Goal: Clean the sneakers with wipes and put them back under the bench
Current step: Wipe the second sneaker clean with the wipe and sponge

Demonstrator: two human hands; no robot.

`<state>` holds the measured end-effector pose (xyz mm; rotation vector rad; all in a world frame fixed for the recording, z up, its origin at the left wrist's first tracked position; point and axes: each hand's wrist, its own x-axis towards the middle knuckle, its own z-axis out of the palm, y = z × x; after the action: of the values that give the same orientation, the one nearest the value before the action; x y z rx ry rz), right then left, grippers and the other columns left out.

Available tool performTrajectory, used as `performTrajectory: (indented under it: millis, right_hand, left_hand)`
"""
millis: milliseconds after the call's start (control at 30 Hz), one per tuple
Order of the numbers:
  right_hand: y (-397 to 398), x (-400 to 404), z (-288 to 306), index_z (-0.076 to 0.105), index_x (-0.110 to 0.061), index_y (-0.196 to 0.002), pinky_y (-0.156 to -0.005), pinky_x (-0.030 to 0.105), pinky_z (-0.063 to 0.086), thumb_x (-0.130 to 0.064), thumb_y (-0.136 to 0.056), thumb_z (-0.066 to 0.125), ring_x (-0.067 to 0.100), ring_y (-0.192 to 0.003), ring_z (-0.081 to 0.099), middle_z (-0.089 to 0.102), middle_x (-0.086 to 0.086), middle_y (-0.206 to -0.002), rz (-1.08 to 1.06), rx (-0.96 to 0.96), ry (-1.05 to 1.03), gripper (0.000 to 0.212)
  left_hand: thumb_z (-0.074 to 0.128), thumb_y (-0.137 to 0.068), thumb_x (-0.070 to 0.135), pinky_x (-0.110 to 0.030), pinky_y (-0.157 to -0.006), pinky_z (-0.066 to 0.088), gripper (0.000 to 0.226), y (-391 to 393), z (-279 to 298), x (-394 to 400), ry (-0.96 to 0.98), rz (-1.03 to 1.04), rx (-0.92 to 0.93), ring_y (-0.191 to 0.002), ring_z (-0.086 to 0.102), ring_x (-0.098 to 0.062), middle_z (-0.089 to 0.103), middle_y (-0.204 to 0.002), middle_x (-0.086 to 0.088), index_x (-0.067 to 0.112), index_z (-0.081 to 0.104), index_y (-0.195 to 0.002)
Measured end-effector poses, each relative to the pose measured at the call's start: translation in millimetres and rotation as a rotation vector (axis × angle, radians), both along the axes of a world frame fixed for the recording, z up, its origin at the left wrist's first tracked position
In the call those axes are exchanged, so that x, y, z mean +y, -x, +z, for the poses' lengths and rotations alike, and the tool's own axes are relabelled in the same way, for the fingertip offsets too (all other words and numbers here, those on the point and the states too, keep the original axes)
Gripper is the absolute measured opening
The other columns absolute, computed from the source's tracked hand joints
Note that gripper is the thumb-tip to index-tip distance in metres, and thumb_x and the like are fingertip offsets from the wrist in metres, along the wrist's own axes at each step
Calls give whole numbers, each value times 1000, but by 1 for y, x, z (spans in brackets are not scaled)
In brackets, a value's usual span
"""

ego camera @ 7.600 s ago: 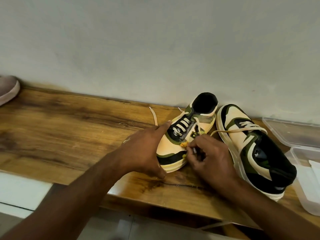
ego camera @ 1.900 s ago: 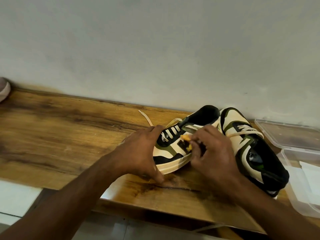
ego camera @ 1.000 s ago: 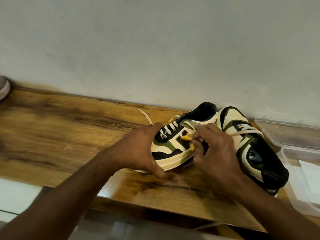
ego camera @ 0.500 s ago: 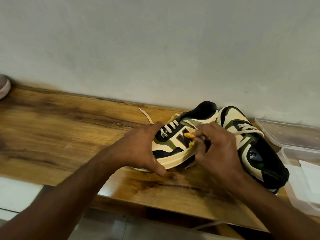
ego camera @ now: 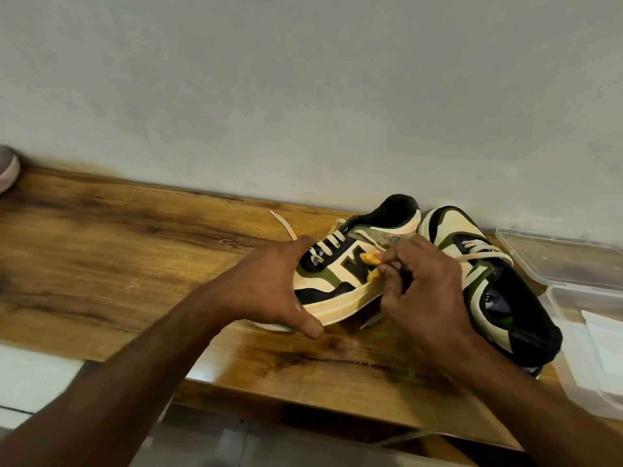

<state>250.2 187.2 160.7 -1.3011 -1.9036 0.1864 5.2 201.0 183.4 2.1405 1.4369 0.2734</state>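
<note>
Two sneakers sit on the wooden desk [ego camera: 111,251] against a pale wall [ego camera: 303,89]. At the far left edge, part of a pinkish shoe [ego camera: 7,168] rests on the desk, well apart from the work. Moving right, the left hand [ego camera: 266,291] holds the near sneaker [ego camera: 340,274] by its toe end, grip wrapped over the upper with the thumb under the sole edge; this sneaker is tilted, its near side lifted off the desk. A loose lace [ego camera: 285,225] trails out behind the hand. The right hand [ego camera: 424,291] pinches a small crumpled orange-yellow wipe [ego camera: 371,264] between fingertips and thumb, the wipe touching the sneaker's side panel by the dark logo. Just beside it, the second sneaker [ego camera: 488,284] lies flat on the desk, toe toward the wall. At the far right stands an open clear plastic box [ego camera: 559,261], lid hinged back, with white sheets [ego camera: 603,352] inside.
</note>
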Motion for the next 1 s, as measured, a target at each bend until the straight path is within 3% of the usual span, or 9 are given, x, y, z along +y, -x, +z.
performTrajectory:
  millis: [67,200,300,400,500,533,633,767,1000]
  right_hand:
    - [0,-2,1,70,-16,-91,-70,35,58,3,-82,75,9,-86,61,64,-7,-94,-23,2,7,22]
    - [27,-30,2,71,-14,-94,-74,10,50,4,-81,76,3,-86,56,63,-7,-98,100,-44,-26,23]
    - [34,-36,-2,70,-14,-97,-67,16,52,5,-80,77,5,-88,56,62,-5,-101,210,-89,-16,26]
    - [15,-19,0,71,-15,-96,-71,12,52,3,-83,73,4,-87,57,63,-7,-100,108,-61,-17,23]
    - [-2,-1,2,71,-14,-93,-71,35,58,6,-81,75,11,-87,61,65,-5,-96,-11,6,-15,23]
    - [-1,-2,3,71,-14,-93,-71,36,58,6,-81,75,12,-88,61,65,-5,-96,-30,3,-10,24]
    - [17,-20,4,72,-15,-95,-73,14,53,3,-81,77,8,-88,60,65,-5,-98,29,-36,-8,23]
    - [38,-37,2,72,-13,-102,-61,28,57,-8,-83,75,12,-85,59,62,-1,-101,244,-170,18,20]
    - [3,8,9,74,-13,-95,-67,30,56,0,-83,78,12,-83,58,62,-3,-95,-60,-53,10,19]
  left_hand:
    - [82,-37,70,-29,-87,51,118,-1,1,0,10,2,10,-111,58,-8,61,-128,19,37,43,-144]
    - [81,-36,71,-30,-87,55,115,-1,1,1,3,4,3,-107,61,-5,62,-122,20,37,46,-140]
    - [86,-40,66,-30,-86,56,110,-1,-1,0,-12,-4,-7,-104,62,-3,63,-119,21,38,46,-139]
    - [86,-42,65,-26,-84,52,110,2,0,0,-2,-8,-10,-106,60,-5,61,-121,22,39,45,-141]
    - [87,-42,64,-26,-84,50,112,4,3,0,4,-8,3,-107,58,-4,60,-123,21,39,45,-142]
    - [86,-41,66,-27,-85,51,113,3,4,-1,3,-9,9,-107,58,-5,60,-124,21,39,45,-142]
    - [85,-38,67,-28,-86,55,111,1,4,-2,-2,-3,4,-107,60,-4,62,-122,22,40,46,-138]
    - [93,-42,64,-27,-88,53,113,1,1,-5,-34,-21,12,-109,59,-3,61,-123,22,41,44,-141]
    - [94,-47,62,-32,-93,53,120,-3,3,-7,-37,-26,88,-119,55,-9,58,-136,16,40,36,-149]
